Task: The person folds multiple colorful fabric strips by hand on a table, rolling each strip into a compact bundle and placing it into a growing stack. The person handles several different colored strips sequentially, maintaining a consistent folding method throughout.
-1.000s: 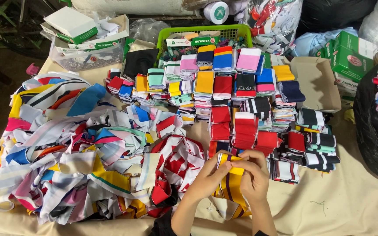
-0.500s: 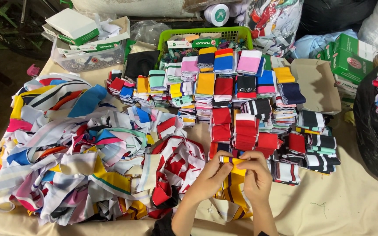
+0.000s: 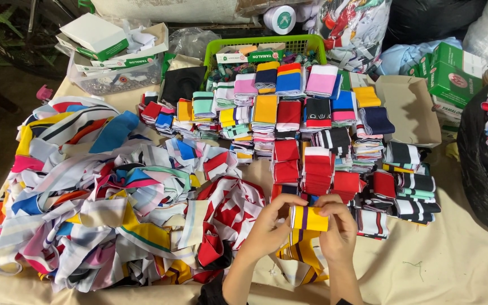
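Raised slightly since earlier, my left hand [image 3: 266, 229] and right hand [image 3: 339, 229] pinch a folded yellow-and-purple striped fabric band [image 3: 308, 218]; neat folded stacks [image 3: 317, 169] fill twelve o'clock, a loose heap of unfolded bands [image 3: 103, 197] remains at nine.

both hands [image 3: 303, 226] together, fingers [image 3: 324, 210] pinched

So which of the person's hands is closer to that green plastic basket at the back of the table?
Right, narrowly. The green plastic basket sits far back, roughly above both; the right hand lies almost straight below it, the left hand below and farther left.
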